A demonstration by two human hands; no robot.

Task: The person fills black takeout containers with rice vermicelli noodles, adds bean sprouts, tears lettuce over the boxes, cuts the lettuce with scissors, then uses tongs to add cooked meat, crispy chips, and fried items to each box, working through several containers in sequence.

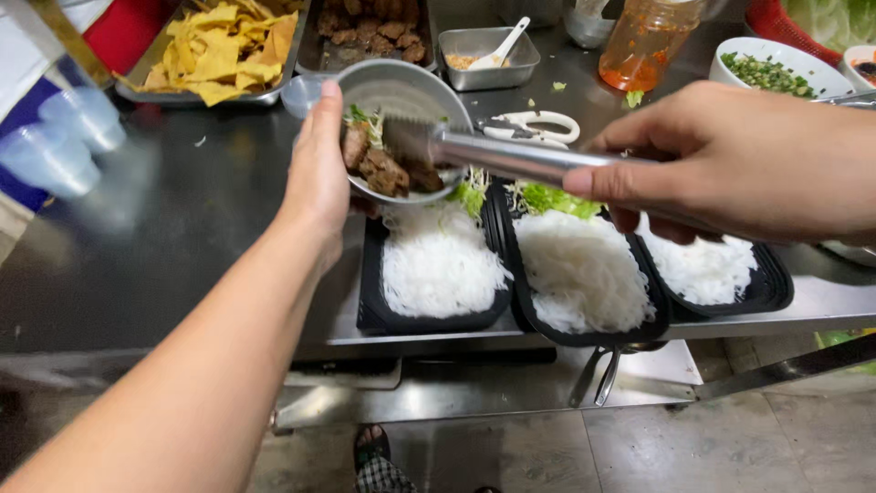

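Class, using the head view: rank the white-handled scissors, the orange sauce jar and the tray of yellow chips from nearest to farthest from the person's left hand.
From the left hand:
1. Tray of yellow chips, behind it, to the left.
2. White-handled scissors, to its right.
3. Orange sauce jar, far back right.

You are standing at a dark stainless steel counter (182, 237), with 3 black plastic trays of white rice noodles (438, 269) (584, 274) (707, 269) lined up along its front edge. Behind them on the steel lie white-handled scissors (538, 126), a small rectangular metal tub holding a white spoon (488, 57), a metal pan of yellow fried chips (219, 50), a metal pan of browned meat (370, 32), an orange-filled clear jar (648, 41) and a white bowl of chopped greens (776, 68).
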